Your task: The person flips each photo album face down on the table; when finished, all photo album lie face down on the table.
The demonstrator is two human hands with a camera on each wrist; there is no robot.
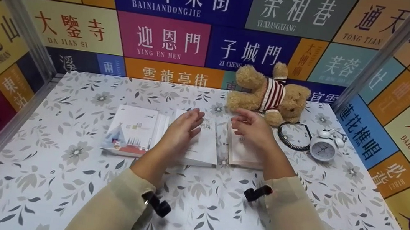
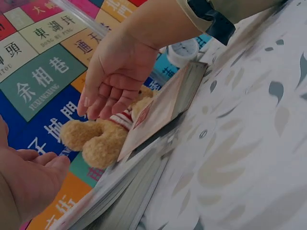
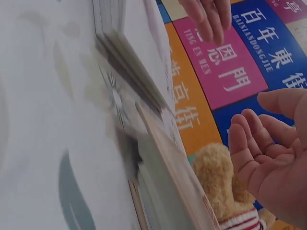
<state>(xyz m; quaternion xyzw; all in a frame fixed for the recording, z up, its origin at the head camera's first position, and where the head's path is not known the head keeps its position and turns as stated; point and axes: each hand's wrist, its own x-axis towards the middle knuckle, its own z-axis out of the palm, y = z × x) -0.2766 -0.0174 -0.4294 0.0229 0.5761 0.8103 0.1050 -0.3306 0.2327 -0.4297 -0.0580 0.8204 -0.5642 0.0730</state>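
My left hand point(image 1: 184, 130) hovers over a white book point(image 1: 204, 146), its fingers relaxed and nothing in them. To its left lies a book with a tent drawing on the cover point(image 1: 131, 131). My right hand point(image 1: 255, 130) is held above a pale pinkish book point(image 1: 240, 157), which it partly covers. In the right wrist view the fingers of the right hand point(image 3: 268, 148) bend loosely around air. The left wrist view shows a gap between the right hand point(image 2: 120, 72) and the thick pinkish book point(image 2: 156, 112) below it.
Behind the right hand a teddy bear point(image 1: 272, 95) in a striped top lies on its side. A black coiled band point(image 1: 295, 137) and a white alarm clock point(image 1: 323, 148) are at the right. Printed walls point(image 1: 163, 39) enclose the flower-patterned tabletop point(image 1: 66, 184).
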